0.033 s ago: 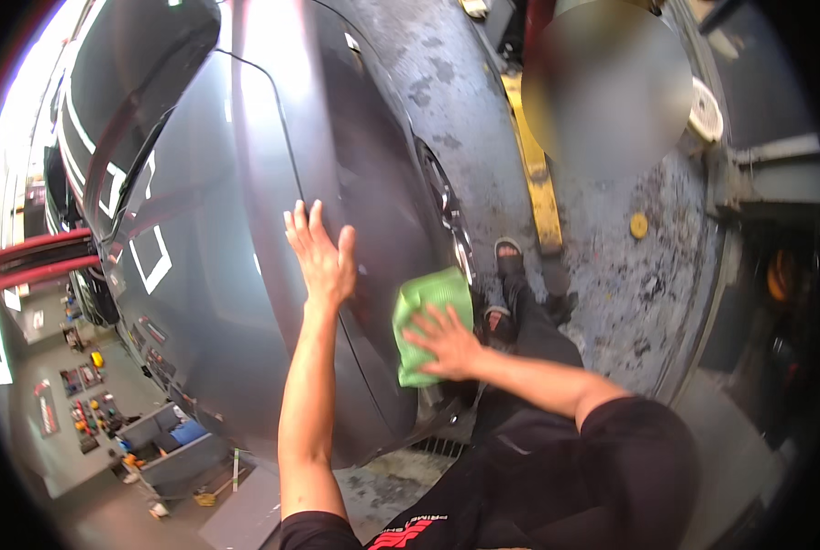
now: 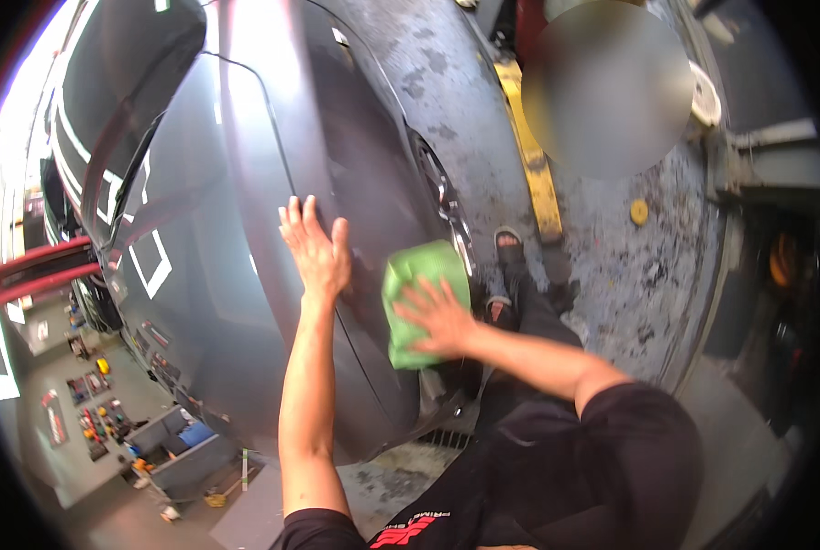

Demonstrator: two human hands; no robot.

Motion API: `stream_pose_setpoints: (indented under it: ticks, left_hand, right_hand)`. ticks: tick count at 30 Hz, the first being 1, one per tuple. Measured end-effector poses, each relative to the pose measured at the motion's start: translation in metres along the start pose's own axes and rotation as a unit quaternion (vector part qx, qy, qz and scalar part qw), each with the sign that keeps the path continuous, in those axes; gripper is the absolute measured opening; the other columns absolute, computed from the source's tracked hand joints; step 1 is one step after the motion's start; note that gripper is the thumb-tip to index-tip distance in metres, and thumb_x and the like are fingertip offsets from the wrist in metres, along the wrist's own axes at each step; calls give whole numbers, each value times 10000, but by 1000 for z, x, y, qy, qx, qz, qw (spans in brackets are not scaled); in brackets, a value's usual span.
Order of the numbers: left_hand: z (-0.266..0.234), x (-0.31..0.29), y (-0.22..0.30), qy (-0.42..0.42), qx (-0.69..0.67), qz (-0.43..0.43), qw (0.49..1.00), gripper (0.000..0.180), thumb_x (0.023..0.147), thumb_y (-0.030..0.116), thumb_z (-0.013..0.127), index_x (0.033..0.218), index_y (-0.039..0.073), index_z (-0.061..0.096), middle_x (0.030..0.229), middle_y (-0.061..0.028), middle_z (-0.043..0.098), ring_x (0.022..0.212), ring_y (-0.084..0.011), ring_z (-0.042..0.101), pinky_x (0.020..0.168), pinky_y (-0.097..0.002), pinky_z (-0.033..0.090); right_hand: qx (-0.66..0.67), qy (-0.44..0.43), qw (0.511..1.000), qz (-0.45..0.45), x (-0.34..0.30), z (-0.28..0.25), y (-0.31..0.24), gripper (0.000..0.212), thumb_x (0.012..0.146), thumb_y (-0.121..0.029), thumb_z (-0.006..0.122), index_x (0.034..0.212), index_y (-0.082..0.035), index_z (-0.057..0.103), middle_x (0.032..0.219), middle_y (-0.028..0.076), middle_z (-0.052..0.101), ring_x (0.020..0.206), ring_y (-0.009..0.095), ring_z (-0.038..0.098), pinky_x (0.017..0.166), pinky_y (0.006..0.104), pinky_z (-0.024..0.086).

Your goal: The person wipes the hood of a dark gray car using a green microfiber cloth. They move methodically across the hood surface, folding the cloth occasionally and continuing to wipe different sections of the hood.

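Note:
A glossy dark grey car [image 2: 208, 339] fills the left and middle of the view. My left hand [image 2: 318, 258] lies on its body panel beside a dark seam, palm down, with the fingers stretched out. To the right, my right hand [image 2: 439, 321] presses flat on a green cloth [image 2: 417, 264], fingers spread. The cloth is spread over the car's curved side, and its lower right part is hidden under that hand.
A yellow metal bar [image 2: 531, 151] lies on the stained grey floor [image 2: 603, 275] to the right, near my feet. A yellow disc [image 2: 639, 213] is farther right. A red beam [image 2: 38, 270] juts in at the left, above a wall of tools [image 2: 98, 412] and a grey bin [image 2: 185, 463].
The green cloth and my right hand have shifted slightly farther away and to the left across the panel. My left hand stays at about the same spot on the car.

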State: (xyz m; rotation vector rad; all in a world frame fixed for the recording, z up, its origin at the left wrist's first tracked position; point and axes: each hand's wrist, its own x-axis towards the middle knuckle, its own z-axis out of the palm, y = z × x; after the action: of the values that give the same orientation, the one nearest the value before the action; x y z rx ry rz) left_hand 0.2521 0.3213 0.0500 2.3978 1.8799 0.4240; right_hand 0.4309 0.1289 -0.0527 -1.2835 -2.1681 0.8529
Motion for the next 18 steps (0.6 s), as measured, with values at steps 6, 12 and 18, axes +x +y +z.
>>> stream_pose_setpoints:
  ticks: [6, 12, 18]
  left_hand:
    - [29, 10, 3, 66, 91, 43, 993, 482, 1024, 233, 550, 1453, 21, 492, 1569, -227, 408, 1465, -440, 355, 1211, -565, 254]
    - [40, 18, 12, 30, 152, 29, 988, 533, 1020, 263, 556, 1482, 23, 446, 1572, -218, 338, 1465, -423, 313, 1212, -545, 249]
    - [36, 16, 15, 32, 169, 38, 984, 571, 1007, 288, 576, 1486, 12, 435, 1569, -225, 339, 1465, -435, 308, 1209, -555, 247]
  right_hand:
    - [79, 170, 980, 61, 236, -54, 126, 728, 1012, -579, 503, 1624, -227, 325, 1707, 135, 221, 1563, 394, 199, 1256, 543, 187]
    - [241, 252, 932, 98, 181, -49, 135, 707, 1005, -530, 553, 1598, -186, 378, 1692, 161, 256, 1563, 405, 196, 1263, 510, 199]
    - [327, 234, 835, 377, -48, 72, 43, 768, 1068, -500, 431, 1608, 11, 238, 1664, 236, 247, 1549, 393, 230, 1273, 476, 181]
